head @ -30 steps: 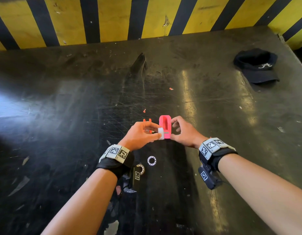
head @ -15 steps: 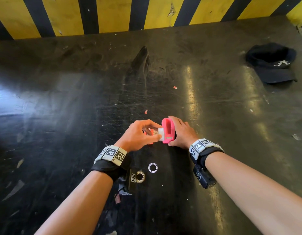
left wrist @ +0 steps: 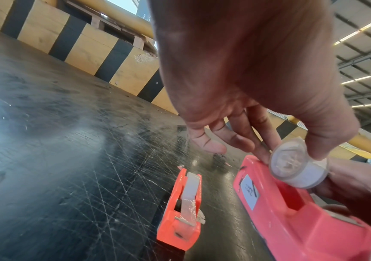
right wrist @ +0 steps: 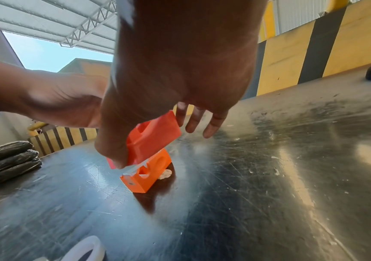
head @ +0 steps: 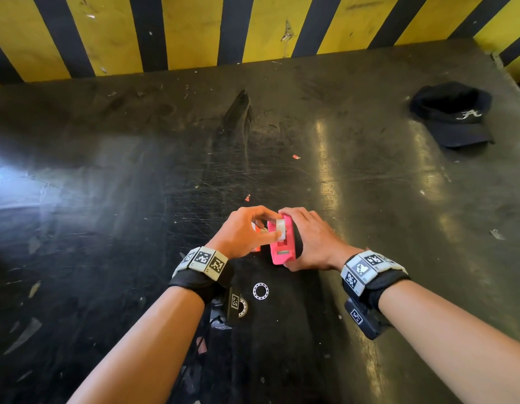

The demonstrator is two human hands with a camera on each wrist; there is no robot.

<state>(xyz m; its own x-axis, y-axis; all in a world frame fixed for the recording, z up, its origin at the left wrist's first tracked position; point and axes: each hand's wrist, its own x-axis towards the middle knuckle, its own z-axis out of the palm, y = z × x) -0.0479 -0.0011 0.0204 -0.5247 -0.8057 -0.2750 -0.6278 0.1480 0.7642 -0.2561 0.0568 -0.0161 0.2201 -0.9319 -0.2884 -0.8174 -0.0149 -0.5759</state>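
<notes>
A white script letter "A" is seen on the front of the black cap [head: 454,115], which is laid at the far right of the worktop [head: 107,199]. A white label [left wrist: 249,189] is stuck on the pink tape dispenser [head: 282,250]. Dark handwritten marks are carried on it, but they cannot be read. Black-and-white square code markers are worn on both wristbands.

The small white tape roll [left wrist: 296,167] is pinched between thumb and forefinger of the left grip [head: 244,231]. The remaining fingers are loosely spread and nothing is held by them. The roll is held at the mouth of the dispenser's open slot, against the pink body; whether it is seated cannot be told.

The right grip [head: 314,243] is closed round the pink dispenser from its right side, with the thumb set at the near end. The dispenser is held tilted, off the worktop, near its middle front.

A smaller orange tape dispenser [left wrist: 180,211], loaded with tape, is stood upright on the worktop just left of the pink one. A white ring [head: 260,291] is laid flat nearer the person, between the two wrists.
</notes>
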